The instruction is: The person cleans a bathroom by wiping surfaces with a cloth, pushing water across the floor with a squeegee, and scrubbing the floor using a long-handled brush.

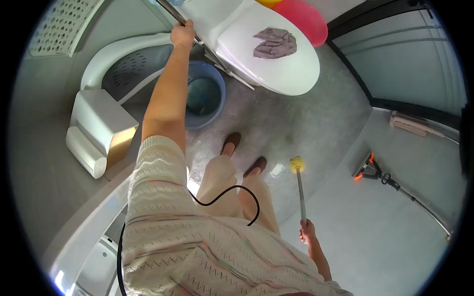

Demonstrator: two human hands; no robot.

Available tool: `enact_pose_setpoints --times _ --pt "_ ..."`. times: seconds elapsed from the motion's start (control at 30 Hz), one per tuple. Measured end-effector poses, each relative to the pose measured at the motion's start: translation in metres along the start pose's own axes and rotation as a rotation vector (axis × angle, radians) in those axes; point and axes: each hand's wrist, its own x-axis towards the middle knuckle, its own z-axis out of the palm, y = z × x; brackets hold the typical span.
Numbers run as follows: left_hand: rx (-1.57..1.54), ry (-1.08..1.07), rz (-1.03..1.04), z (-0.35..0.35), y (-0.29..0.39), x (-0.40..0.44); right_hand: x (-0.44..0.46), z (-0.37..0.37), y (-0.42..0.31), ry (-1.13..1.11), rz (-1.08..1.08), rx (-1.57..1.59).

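My left hand (182, 34) is stretched out to the top of the view, its fingers wrapped round a shiny metal pole (171, 10) that slants down beside the toilet. Whether the pole is loose or fixed, I cannot tell. Low on the right, my right hand (307, 232) is closed on the grey handle of a brush (301, 195) with a round yellow head, held out over the floor. A crumpled mauve cloth (276, 43) lies on the shut white lid of the toilet (291, 79). Below my left hand stands a blue bucket (220, 101) with dark bluish contents.
A grey and white basin-like tub (91, 74) and a white box-shaped unit (98, 118) stand at left. Pink (311, 24) and yellow basins sit behind the toilet. On the right are a glass door (405, 54) and a mop with orange clips (370, 170). A black cable (222, 194) crosses my front.
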Motion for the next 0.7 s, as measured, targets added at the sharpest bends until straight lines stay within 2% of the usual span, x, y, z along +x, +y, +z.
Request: enact_pose_setpoints --times 0.07,0.17,0.3,0.33,0.4,0.5,0.7 --pt "-0.221 -0.031 -0.064 -0.013 0.017 -0.013 -0.003 0.002 -0.005 -0.012 -0.003 -0.018" --pt "0.032 0.008 0.069 -0.016 -0.031 -0.014 -0.007 0.004 -0.017 0.028 0.042 -0.021" --pt "0.531 -0.431 0.101 -0.018 -0.112 -0.101 -0.006 0.008 -0.035 0.089 0.094 0.02" --pt "0.547 -0.626 0.033 -0.015 -0.136 -0.126 -0.002 0.009 -0.033 0.1 0.08 0.046" --pt "0.606 -0.754 -0.099 -0.001 -0.205 -0.173 -0.006 0.012 -0.039 0.086 0.093 0.094" --pt "0.966 -0.857 -0.047 0.008 -0.209 -0.224 -0.007 0.02 -0.042 0.076 0.136 0.147" --pt "1.119 -0.992 -0.082 0.041 -0.246 -0.245 0.003 0.031 -0.016 -0.004 0.186 0.147"
